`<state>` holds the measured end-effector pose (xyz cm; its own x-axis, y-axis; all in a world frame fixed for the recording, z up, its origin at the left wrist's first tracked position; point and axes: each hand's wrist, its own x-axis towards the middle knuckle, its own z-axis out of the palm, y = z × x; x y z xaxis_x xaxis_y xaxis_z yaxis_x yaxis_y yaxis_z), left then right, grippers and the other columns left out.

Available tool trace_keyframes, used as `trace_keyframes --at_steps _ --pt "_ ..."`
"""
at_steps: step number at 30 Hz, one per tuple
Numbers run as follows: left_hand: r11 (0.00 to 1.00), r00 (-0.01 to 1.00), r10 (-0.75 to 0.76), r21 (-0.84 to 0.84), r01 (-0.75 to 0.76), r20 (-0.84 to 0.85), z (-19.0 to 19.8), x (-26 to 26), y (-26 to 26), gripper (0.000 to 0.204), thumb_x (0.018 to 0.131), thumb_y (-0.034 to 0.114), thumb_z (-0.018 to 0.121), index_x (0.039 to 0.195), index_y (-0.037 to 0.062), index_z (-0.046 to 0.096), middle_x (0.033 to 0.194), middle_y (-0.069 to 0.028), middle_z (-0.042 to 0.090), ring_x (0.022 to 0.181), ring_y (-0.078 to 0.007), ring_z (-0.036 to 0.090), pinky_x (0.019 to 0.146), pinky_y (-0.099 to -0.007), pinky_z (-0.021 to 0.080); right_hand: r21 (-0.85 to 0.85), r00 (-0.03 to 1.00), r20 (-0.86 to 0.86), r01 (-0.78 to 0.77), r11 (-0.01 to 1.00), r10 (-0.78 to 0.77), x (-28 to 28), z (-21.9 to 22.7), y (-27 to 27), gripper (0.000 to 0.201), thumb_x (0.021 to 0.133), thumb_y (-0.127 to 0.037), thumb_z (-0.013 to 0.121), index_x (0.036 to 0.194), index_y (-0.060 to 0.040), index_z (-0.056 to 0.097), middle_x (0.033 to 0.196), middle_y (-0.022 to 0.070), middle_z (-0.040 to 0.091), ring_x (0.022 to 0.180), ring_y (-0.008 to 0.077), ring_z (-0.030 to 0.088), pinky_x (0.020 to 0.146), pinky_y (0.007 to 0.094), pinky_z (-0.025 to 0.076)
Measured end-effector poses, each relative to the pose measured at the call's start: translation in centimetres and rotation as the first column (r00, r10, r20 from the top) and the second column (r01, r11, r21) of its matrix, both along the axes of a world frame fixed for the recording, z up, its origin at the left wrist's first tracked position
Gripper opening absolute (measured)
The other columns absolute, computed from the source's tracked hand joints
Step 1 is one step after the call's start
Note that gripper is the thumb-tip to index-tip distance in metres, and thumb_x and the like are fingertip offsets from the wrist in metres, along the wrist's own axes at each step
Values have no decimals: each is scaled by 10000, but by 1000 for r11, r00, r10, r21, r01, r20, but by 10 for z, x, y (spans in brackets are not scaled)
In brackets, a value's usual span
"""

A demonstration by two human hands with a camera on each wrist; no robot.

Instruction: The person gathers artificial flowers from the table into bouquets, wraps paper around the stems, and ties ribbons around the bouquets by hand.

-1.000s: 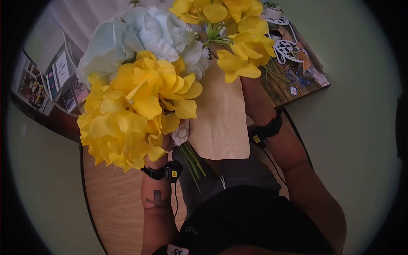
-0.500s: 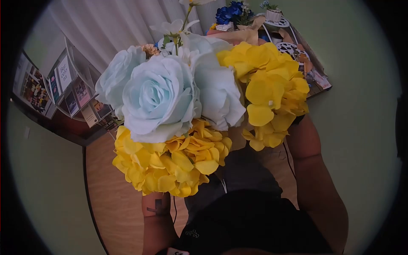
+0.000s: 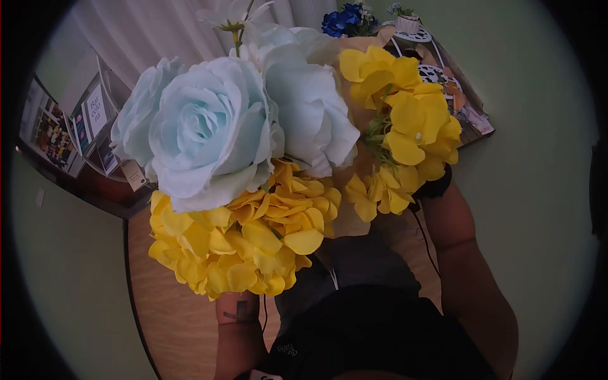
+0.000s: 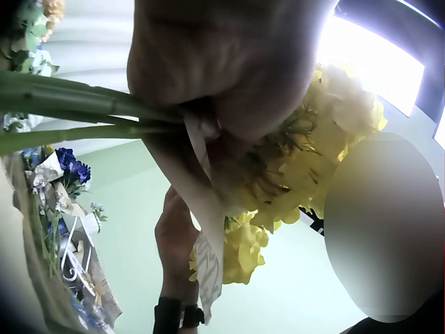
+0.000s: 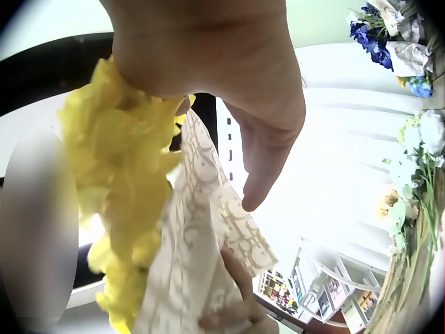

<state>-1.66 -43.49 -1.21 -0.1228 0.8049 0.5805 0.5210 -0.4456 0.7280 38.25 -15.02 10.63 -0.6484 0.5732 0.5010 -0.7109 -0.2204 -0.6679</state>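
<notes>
Where the head view looks down, pale blue roses (image 3: 206, 126) and a lower yellow cluster (image 3: 253, 247) fill the space before the person's dark clothing (image 3: 380, 323), with a white flower (image 3: 231, 22) rising above the roses. A second yellow cluster (image 3: 411, 120) stands to their right, and tan paper (image 3: 350, 218) shows between the two yellow masses. The left forearm (image 3: 237, 329) ends behind the lower cluster; the right forearm (image 3: 472, 278), with a black band (image 3: 437, 182) at its wrist, reaches up behind the second. Beyond are a pleated curtain (image 3: 171, 31), a leaflet rack (image 3: 98, 126), dark blue flowers (image 3: 342, 21) and a small potted plant (image 3: 408, 24). In the left wrist view, the left hand (image 4: 222, 59) grips the green stems (image 4: 69, 104) together with the paper, its fingers closed round them; the stems stick out to one side and yellow blooms lie on the other. The right hand (image 5: 215, 69) appears farther off, beside the paper's patterned edge. In the right wrist view, that hand is close by yellow petals and patterned paper (image 5: 201, 229); one finger (image 5: 266, 167) points down beside the sheet, but I cannot tell whether the hand holds anything. Below it, the left hand's fingers wrap the paper.
</notes>
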Motion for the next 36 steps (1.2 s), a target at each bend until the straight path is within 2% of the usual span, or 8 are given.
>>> trace_keyframes --at_steps 3,9,12,16,18,19,25,36 --pt "992 987 117 49 -113 -109 -2 1 -8 293 998 162 593 1259 49 523 1125 -65 607 996 -180 623 835 -303 537 399 755 321 440 805 -572 40 -165 69 537 1054 -421 431 1486 -110 354 1441 115 469 1314 287 484 1085 433 430" --pt "939 885 344 134 -317 -313 21 45 84 296 1000 170 595 1260 50 522 1137 -65 603 1015 -179 617 846 -303 534 48 976 78 199 979 -202 -57 6 -99 513 1060 -303 368 1425 56 393 1415 157 507 1304 231 503 1099 340 382" --pt "984 714 -147 28 175 685 83 101 102 369 977 143 638 1317 58 521 1246 -63 589 1089 -174 582 898 -315 513 97 895 285 329 939 -343 -67 21 -109 350 1027 -185 505 1283 44 568 1177 100 651 1054 129 613 907 277 475" --pt "997 867 -71 28 66 493 104 110 120 357 942 140 683 1268 40 578 1190 -63 628 1058 -188 607 893 -334 517 120 758 325 560 819 -566 -75 39 -111 164 939 -39 653 1078 36 697 940 27 725 827 65 654 739 227 508" --pt "960 948 253 174 -221 -191 115 106 120 387 928 120 692 1286 41 565 1208 -73 624 1077 -197 609 898 -337 518 205 719 316 585 785 -619 -76 45 -117 155 938 -31 646 1064 42 698 923 29 725 809 68 652 724 227 503" --pt "991 970 100 69 -118 223 110 111 125 401 919 98 691 1293 40 560 1230 -84 621 1083 -218 613 921 -350 511 281 675 308 608 742 -670 -77 47 -120 146 937 -22 638 1050 47 700 905 31 725 792 71 651 708 228 497" --pt "966 975 222 138 -220 1 88 109 135 433 963 90 625 1373 34 495 1305 -119 582 1190 -247 558 997 -365 463 625 554 51 631 459 -831 -105 49 -127 136 893 -1 634 1009 49 684 837 159 698 748 204 703 673 307 509" --pt "999 934 22 -36 -10 355 83 114 133 438 1038 267 538 1402 47 436 1349 -96 534 1202 -228 547 1004 -360 475 423 714 191 559 713 -674 -123 31 -128 165 924 -31 594 1044 64 656 907 167 701 825 245 705 724 328 516"
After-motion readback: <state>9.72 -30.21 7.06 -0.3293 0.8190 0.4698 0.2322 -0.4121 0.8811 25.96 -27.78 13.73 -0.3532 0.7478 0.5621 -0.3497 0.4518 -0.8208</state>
